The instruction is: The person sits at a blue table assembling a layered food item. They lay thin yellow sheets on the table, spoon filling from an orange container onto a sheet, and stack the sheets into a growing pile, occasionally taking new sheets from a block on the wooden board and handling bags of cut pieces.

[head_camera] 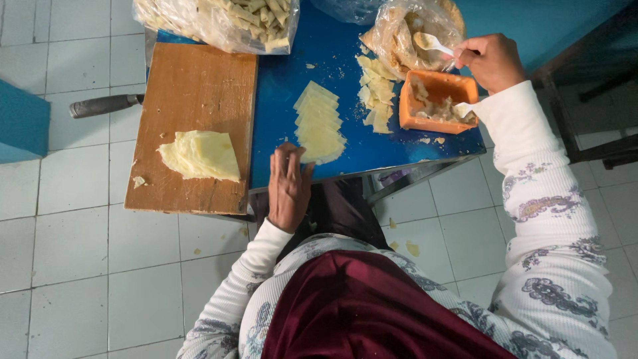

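I judged the filling step was in hand: my right hand [490,60] gripped a white spoon [432,44] above the orange tub [438,101], my left hand [289,189] rested slack beside the fanned wrappers [319,123] on the blue counter [286,80], so depositing filling would need a steady carry.

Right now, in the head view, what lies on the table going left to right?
Wooden board with a wrapper pile → left hand → fanned wrapper row → loose wrappers → orange tub → right hand holding a white spoon.
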